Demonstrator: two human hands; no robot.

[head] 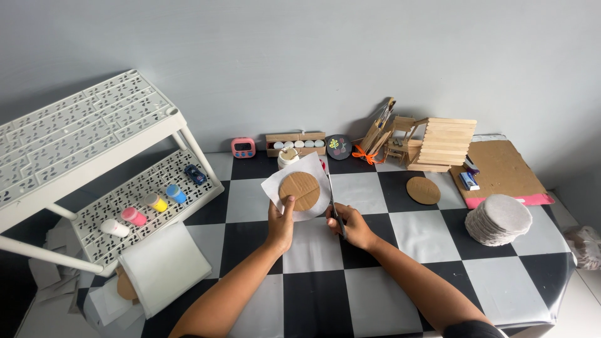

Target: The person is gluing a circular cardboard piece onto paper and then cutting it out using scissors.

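Cardboard disc [299,189] on white paper [273,184], left hand [281,222] grip clamped on both, right hand [354,225] closed around scissors [335,209]

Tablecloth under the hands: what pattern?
Black-and-white checkerboard squares on the tablecloth, glossy; clearest in the head view, the only one.

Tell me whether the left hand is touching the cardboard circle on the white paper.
Touching. The head view shows the left hand with its thumb pressed on the lower edge of the cardboard circle, holding it against the white paper.
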